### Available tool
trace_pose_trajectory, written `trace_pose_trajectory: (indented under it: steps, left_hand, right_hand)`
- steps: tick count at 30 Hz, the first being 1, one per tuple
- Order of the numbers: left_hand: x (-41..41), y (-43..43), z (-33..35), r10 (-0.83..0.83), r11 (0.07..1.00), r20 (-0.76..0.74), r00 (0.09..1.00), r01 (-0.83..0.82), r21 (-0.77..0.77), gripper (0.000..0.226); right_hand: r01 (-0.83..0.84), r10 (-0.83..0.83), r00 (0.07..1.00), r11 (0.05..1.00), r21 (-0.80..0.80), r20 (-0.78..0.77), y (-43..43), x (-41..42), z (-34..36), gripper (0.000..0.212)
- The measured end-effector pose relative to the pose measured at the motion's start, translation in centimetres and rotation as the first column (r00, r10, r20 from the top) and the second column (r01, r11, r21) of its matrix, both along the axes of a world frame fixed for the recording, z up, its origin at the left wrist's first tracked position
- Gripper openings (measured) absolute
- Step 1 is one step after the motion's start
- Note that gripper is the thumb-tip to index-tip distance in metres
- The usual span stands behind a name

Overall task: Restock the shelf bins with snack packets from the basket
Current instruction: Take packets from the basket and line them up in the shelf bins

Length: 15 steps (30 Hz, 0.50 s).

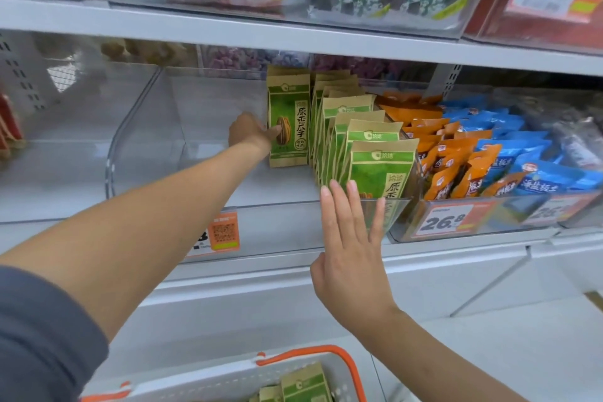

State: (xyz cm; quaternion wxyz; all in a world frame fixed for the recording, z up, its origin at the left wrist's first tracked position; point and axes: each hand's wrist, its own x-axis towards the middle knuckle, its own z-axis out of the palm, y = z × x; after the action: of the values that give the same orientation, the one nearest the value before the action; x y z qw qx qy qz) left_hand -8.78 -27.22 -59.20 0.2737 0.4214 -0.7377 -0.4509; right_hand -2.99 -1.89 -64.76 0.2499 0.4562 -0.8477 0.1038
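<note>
1. A green packet (288, 121) is held upright at frame centre, deep in the clear bin (112, 153). It is pinched at its left edge by the left hand (251, 132), thumb laid on its face.
2. The right hand (352, 238), flat with fingers spread, is set at the bin's front, lower centre, just before the row (346, 140) of like packets.
3. The packet is best kept upright and slid right until the row is met, the row being steadied meanwhile.
4. More packets are seen in the basket (346, 365), bottom centre.
</note>
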Motion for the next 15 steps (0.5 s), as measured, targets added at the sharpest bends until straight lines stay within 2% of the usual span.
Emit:
trace_pose_trajectory:
  steps: [3, 7, 10, 15]
  left_hand:
    - [0.05, -0.18, -0.2, -0.008, 0.999, 0.044, 0.999, 0.006, 0.046, 0.034]
    - [0.3, 0.17, -0.09, -0.024, 0.993, -0.059, 0.998, 0.03, 0.113, 0.03]
    - [0.17, -0.13, -0.23, -0.005, 0.998, -0.101, 0.995, 0.012, 0.065, 0.033]
    - [0.17, -0.16, -0.57, -0.061, 0.998, -0.034, 0.998, 0.062, 0.018, 0.032]
  right_hand:
    - [-0.004, 0.003, 1.0, 1.0, -0.018, -0.009, -0.09, -0.05, -0.1, 0.083]
    - [-0.006, 0.005, 0.999, 1.0, -0.024, -0.037, -0.07, -0.16, -0.25, 0.084]
    - [-0.009, 0.007, 0.999, 0.999, -0.033, -0.046, -0.08, -0.15, -0.31, 0.084]
    - [-0.007, 0.005, 0.999, 1.0, -0.029, -0.05, -0.08, -0.14, -0.24, 0.082]
